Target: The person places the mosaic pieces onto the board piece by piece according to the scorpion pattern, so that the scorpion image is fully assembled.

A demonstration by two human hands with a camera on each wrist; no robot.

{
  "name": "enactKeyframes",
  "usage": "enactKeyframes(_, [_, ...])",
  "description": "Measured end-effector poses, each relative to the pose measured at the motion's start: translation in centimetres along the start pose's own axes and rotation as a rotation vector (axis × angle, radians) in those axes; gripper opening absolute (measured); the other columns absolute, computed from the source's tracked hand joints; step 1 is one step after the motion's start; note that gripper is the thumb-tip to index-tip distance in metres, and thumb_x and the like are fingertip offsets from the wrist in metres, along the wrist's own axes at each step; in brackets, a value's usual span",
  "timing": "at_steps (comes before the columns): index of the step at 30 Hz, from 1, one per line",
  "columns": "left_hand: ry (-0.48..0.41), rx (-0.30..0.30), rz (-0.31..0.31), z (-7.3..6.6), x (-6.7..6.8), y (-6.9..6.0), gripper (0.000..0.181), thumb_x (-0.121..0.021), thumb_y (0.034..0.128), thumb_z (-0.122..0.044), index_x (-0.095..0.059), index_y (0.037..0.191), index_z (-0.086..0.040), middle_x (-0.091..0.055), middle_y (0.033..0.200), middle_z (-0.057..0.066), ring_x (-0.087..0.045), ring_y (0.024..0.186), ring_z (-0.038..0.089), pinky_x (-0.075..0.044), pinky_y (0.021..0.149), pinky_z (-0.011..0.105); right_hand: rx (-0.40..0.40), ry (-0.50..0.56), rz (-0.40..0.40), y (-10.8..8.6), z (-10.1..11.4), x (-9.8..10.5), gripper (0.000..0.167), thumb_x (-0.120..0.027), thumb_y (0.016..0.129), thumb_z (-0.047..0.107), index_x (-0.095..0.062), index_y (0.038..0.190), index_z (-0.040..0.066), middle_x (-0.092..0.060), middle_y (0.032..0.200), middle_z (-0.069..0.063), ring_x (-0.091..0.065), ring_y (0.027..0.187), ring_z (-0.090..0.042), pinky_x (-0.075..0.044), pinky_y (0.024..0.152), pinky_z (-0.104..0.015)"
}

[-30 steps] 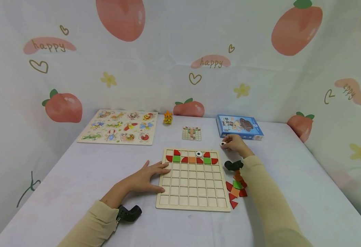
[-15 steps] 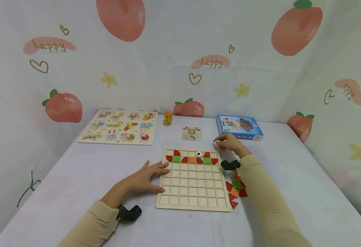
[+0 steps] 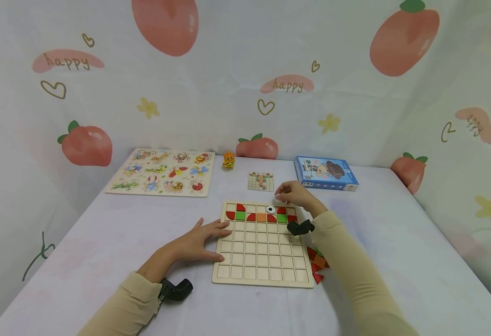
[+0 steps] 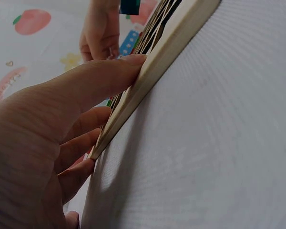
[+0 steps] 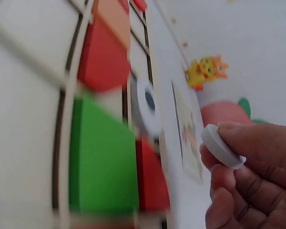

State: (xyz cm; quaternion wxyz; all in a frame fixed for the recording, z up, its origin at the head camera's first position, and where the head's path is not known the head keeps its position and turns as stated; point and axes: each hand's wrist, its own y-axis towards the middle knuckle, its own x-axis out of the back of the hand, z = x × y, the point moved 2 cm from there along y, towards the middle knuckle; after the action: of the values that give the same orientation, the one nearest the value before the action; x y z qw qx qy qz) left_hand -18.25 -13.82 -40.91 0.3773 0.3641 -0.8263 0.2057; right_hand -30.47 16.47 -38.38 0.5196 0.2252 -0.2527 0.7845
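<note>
A wooden grid board (image 3: 262, 259) lies on the white table, its top two rows partly filled with red quarter-round pieces, green squares (image 3: 240, 215), an orange square (image 3: 261, 217) and a round white eye piece (image 3: 271, 210). My left hand (image 3: 195, 240) rests with extended fingers on the board's left edge; in the left wrist view, the thumb (image 4: 109, 74) touches the rim. Between thumb and fingers my right hand (image 3: 297, 193) pinches a white disc (image 5: 221, 147), just above the board's far edge. Only the disc's rim and plain side show in the right wrist view.
Loose red, orange and green pieces (image 3: 318, 263) lie right of the board, partly behind the right forearm. Beyond the board are a small pattern card (image 3: 260, 181), an orange-yellow figurine (image 3: 228, 159), a blue box (image 3: 326, 172) and an insect puzzle (image 3: 161, 172).
My right hand has moved left with the white disc, from near the blue box to above the board's far edge. The left hand stays where it was.
</note>
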Motion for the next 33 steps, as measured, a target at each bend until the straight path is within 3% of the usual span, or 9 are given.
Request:
enactKeyframes(5, [-0.006,-0.002,-0.002,0.0,0.0,0.0,0.070,-0.072,0.0766,-0.045,-0.050,0.136,-0.017,-0.030,0.153,0.000,-0.017,0.145,0.025,0.007,0.114,0.059,0.035,0.011,0.023,0.4,1.3,-1.5,0.015,-0.061,0.090,0.013,-0.062,0.095,-0.001,-0.058,0.078,-0.004,-0.046,0.065,-0.014,-0.042,0.056,-0.023])
enactKeyframes(12, [-0.004,0.007,0.002,-0.1,0.1,0.0,0.070,-0.072,0.0766,-0.046,-0.049,0.136,-0.018,-0.030,0.153,-0.001,-0.017,0.145,0.024,0.006,0.114,0.059,0.049,0.060,0.056,0.8,2.5,-3.3,0.009,-0.063,0.088,0.009,-0.062,0.089,0.000,-0.057,0.071,0.000,-0.043,0.058,-0.011,-0.039,0.052,-0.023])
enactKeyframes(23, [-0.003,0.007,0.007,0.1,-0.1,0.0,0.070,-0.071,0.0776,-0.047,-0.048,0.137,-0.018,-0.029,0.153,-0.001,-0.016,0.145,0.024,0.006,0.114,0.059,0.079,0.082,0.133,1.1,3.9,-4.9,0.021,-0.059,0.090,0.009,-0.065,0.106,-0.003,-0.063,0.083,-0.010,-0.058,0.061,-0.013,-0.053,0.060,-0.024])
enactKeyframes(33, [0.000,0.008,0.005,0.0,0.0,0.0,0.069,-0.071,0.0771,-0.046,-0.049,0.136,-0.017,-0.030,0.153,-0.001,-0.017,0.145,0.024,0.006,0.113,0.060,0.026,0.053,0.125,1.5,4.1,-6.0,0.015,-0.058,0.090,0.009,-0.063,0.100,-0.001,-0.060,0.094,-0.013,-0.060,0.066,-0.013,-0.055,0.063,-0.025])
